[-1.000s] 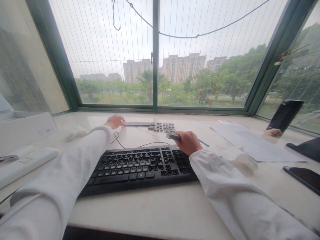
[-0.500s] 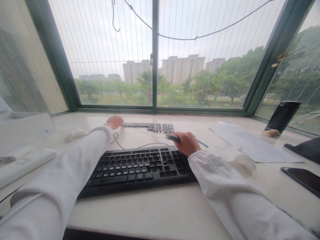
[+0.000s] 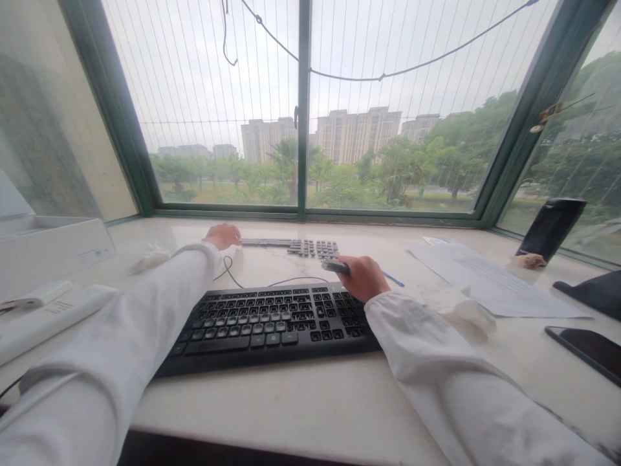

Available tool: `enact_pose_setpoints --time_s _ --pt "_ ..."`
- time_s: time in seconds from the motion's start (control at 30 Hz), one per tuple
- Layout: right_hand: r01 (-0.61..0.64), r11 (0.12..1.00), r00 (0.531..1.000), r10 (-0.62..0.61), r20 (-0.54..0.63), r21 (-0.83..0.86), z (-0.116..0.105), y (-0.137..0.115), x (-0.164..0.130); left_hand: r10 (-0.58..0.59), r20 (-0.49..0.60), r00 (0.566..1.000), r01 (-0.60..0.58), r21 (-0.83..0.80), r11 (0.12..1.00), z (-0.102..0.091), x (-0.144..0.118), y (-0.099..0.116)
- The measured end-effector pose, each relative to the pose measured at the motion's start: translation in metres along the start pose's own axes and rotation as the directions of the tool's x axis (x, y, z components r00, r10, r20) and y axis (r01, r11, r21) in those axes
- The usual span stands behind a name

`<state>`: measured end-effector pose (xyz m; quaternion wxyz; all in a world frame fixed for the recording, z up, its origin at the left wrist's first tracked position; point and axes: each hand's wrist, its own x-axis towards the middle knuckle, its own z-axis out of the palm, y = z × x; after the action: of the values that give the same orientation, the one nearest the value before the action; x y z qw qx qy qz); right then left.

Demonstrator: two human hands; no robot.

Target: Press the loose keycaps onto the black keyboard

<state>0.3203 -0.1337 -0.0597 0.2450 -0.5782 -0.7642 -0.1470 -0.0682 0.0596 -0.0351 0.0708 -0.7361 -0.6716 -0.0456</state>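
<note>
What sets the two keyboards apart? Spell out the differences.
The near keyboard is all black and looks thick; the far keyboard looks thin, with a pale left part. The left hand rests at the far keyboard's left end; the right hand, holding a small dark tool, hovers by the near keyboard's right corner. Both lie flat on the ledge.

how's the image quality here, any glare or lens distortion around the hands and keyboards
Head view: soft overcast backlight from the window, no hard shadows or glare; wide-angle bending tilts the frame edges; the near keyboard is sharp, the far keyboard, left hand and right hand slightly softer.
</note>
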Motion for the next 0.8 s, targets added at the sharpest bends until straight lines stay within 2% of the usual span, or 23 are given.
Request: enact_pose_setpoints --time_s 0.23,0.4,0.57,0.7,0.8 --pt "0.028 0.999 1.0 -0.028 0.014 -0.018 -0.002 -0.003 0.0 -0.077 -0.005 0.997 0.077 -0.01 0.997 -0.035 -0.025 -0.008" --pt "0.008 0.999 1.0 -0.007 0.01 -0.036 -0.003 -0.001 0.001 -0.123 -0.146 0.982 0.118 -0.046 0.992 -0.055 -0.062 0.007" --pt "-0.013 1.0 1.0 0.013 0.016 -0.012 -0.006 0.0 0.001 -0.158 -0.278 0.948 0.137 -0.093 0.986 -0.064 -0.126 0.027" --pt "-0.002 1.0 1.0 0.002 0.009 0.017 -0.011 -0.001 -0.001 -0.232 -0.275 0.933 0.192 -0.164 0.968 -0.067 -0.188 0.034" --pt "0.007 0.999 1.0 -0.007 0.005 0.031 -0.011 -0.002 -0.002 -0.27 -0.282 0.921 0.239 -0.138 0.961 -0.064 -0.235 0.035"
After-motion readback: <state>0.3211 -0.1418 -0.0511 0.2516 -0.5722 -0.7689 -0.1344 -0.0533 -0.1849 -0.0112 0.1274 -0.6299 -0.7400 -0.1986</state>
